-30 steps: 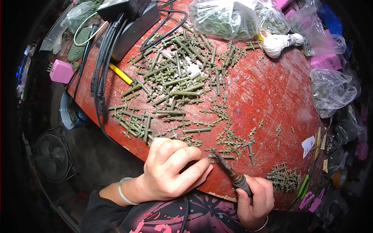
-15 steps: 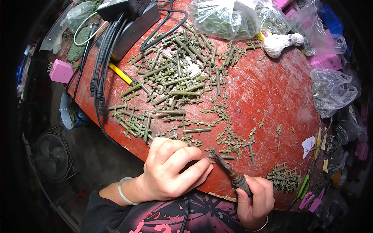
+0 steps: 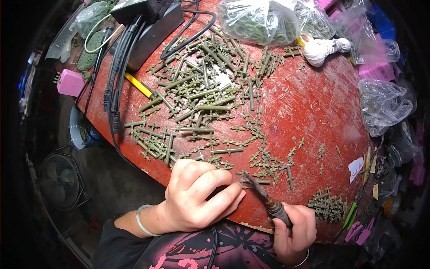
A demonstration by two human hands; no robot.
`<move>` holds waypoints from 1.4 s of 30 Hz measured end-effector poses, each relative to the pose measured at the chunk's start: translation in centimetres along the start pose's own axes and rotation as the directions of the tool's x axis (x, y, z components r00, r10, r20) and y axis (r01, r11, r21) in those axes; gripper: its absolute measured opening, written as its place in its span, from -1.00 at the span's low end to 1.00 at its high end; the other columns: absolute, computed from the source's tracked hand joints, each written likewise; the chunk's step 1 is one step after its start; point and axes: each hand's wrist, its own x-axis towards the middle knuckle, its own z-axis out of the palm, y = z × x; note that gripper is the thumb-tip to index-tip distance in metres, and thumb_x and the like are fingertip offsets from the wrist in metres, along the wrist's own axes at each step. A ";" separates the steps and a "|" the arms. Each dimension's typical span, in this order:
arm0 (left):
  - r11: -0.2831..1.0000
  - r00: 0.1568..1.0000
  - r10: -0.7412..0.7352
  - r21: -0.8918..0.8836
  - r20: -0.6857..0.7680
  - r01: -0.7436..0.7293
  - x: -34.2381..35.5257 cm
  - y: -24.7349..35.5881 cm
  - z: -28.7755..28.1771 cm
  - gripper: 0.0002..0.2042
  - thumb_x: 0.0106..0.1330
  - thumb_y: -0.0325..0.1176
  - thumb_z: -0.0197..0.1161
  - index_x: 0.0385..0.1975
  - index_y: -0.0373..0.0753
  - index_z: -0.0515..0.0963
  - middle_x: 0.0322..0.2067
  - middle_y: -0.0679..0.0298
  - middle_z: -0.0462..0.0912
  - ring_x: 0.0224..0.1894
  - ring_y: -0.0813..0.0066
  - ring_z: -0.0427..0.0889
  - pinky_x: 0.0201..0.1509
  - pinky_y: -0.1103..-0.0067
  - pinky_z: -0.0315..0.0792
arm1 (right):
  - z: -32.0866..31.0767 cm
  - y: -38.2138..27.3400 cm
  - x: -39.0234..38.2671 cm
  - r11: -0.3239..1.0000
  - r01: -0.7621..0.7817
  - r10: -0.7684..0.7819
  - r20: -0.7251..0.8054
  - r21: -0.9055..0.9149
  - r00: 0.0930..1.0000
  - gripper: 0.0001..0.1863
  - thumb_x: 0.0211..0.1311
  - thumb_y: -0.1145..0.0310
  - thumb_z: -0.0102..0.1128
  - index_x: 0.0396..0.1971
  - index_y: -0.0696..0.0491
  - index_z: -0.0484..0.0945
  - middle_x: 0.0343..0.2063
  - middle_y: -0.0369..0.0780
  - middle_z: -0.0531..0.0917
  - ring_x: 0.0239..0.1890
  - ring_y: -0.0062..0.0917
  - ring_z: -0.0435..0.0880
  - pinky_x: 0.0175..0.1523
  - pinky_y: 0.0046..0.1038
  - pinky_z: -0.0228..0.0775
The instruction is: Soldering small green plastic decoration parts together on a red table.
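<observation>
Two hands are at the near edge of one red table [image 3: 309, 121]. The right hand [image 3: 293, 233] grasps one soldering iron [image 3: 274, 206] by its handle, the dark tip slanting up and left across one short green stick [image 3: 264, 181]; whether tip and stick touch, I cannot tell. The left hand [image 3: 195, 195] has its fingers curled in, just left of that stick; whether it pinches anything is hidden, so I cannot tell. One bangle [image 3: 138, 219] circles the left wrist. Beyond the hands spreads one large pile of green sticks and sprigs [image 3: 201, 95], too many to count, and one smaller heap [image 3: 328, 207] lies to the right. Farther off are one yellow pen-shaped thing [image 3: 139, 86], one bundle of white string [image 3: 320, 51] and, beside the string, two clear bags of green pieces [image 3: 260, 24]. One fan [image 3: 59, 181] stands at left, below table level.
</observation>
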 end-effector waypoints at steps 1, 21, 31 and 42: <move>1.000 1.000 -0.001 0.001 0.002 0.001 0.0 0.0 0.0 -0.66 -0.22 -0.40 0.58 -0.35 -0.10 0.69 -0.36 0.45 0.54 -0.30 0.42 0.47 -0.22 0.44 0.28 | 0.0 0.0 0.0 1.000 -0.008 0.008 -0.002 0.008 1.000 -0.69 0.23 0.47 0.35 -0.05 0.24 0.60 -0.23 -0.06 0.64 -0.24 -0.26 0.61 -0.12 -0.33 0.49; 0.998 0.999 -0.026 -0.055 -0.031 0.024 -0.2 -0.3 -0.1 -0.67 -0.16 -0.41 0.53 -0.30 -0.14 0.67 -0.32 0.36 0.53 -0.28 0.35 0.45 -0.20 0.42 0.32 | 0.3 0.8 0.2 0.995 0.093 -0.096 -0.070 -0.045 0.993 -0.67 0.25 0.38 0.41 -0.08 0.25 0.61 -0.26 -0.08 0.64 -0.37 -0.32 0.69 -0.32 -0.39 0.58; 0.996 0.993 -0.071 -0.056 -0.097 0.066 0.0 -0.5 -0.7 -0.70 -0.13 -0.51 0.41 -0.32 -0.19 0.57 -0.35 0.29 0.49 -0.31 0.31 0.42 -0.21 0.40 0.32 | 0.5 1.0 -0.6 0.998 0.032 -0.025 -0.140 0.047 0.990 -0.66 0.35 0.39 0.32 -0.04 0.31 0.51 -0.28 -0.03 0.67 -0.36 -0.34 0.67 -0.29 -0.42 0.55; 0.958 0.954 -0.279 0.092 0.108 0.270 1.3 -0.9 -5.5 -0.77 0.00 -0.61 0.41 -0.30 -0.28 0.62 -0.30 0.20 0.48 -0.22 0.24 0.44 -0.17 0.43 0.37 | 0.4 -0.2 0.0 0.993 0.008 0.017 -0.212 0.118 0.977 -0.81 0.33 0.54 0.30 -0.12 0.30 0.60 -0.33 -0.07 0.62 -0.37 -0.32 0.61 -0.22 -0.39 0.48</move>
